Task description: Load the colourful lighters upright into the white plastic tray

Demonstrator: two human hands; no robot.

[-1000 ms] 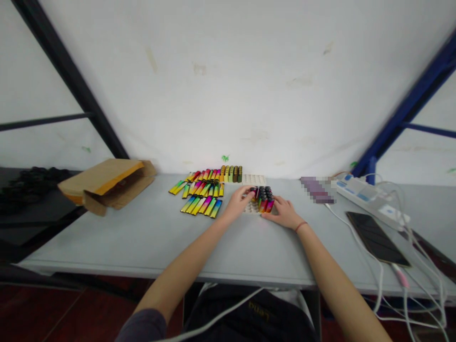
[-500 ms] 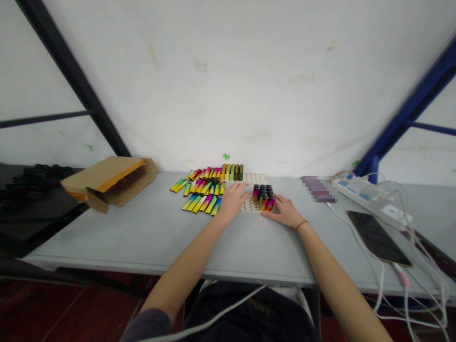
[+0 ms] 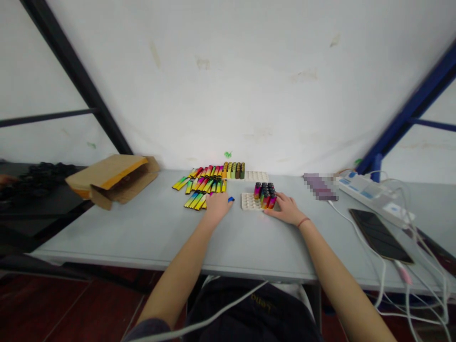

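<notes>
Many flat rainbow-coloured sticks (image 3: pixel 203 183) lie in rows on the grey table (image 3: pixel 149 232). My left hand (image 3: pixel 217 206) rests on the nearest row, fingers closed, and the blue end of one stick (image 3: pixel 231 199) pokes out by the thumb. A white dimpled tray (image 3: pixel 247 202) lies just to its right. Several sticks (image 3: pixel 264 194) stand upright in the tray's right part. My right hand (image 3: pixel 287 210) lies flat on the table, its fingers stretched against the tray's right side and the upright sticks.
A second white tray (image 3: pixel 256 175) and a row of upright gold-green sticks (image 3: pixel 235 169) stand at the wall. An open cardboard box (image 3: pixel 110 178) lies at the left. At the right are a purple item (image 3: pixel 319 186), a power strip (image 3: pixel 370 194), a phone (image 3: pixel 381 236) and cables.
My left hand has left the tray and moved left and nearer, onto the closest row of lying sticks, closing on one. The right hand stays by the tray.
</notes>
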